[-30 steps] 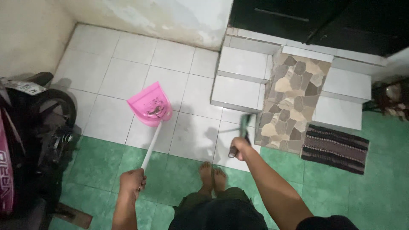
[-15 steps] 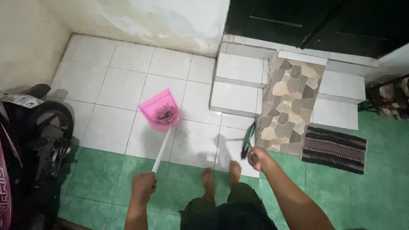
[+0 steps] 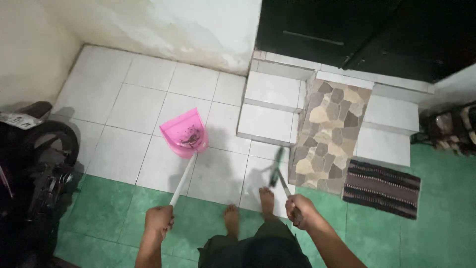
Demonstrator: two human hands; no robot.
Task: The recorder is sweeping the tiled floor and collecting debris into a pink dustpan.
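Pink dustpan (image 3: 184, 133), already loaded with dark debris, is gripped by its white handle in the closed left hand (image 3: 159, 220), while a green broom (image 3: 276, 167) is clasped in the right hand (image 3: 299, 210) above white tiles (image 3: 134, 106).

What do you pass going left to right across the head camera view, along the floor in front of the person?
Parked motorbike → pink dustpan, its white handle in the left hand → green broom, held by the right hand → stone-patterned step → striped doormat.
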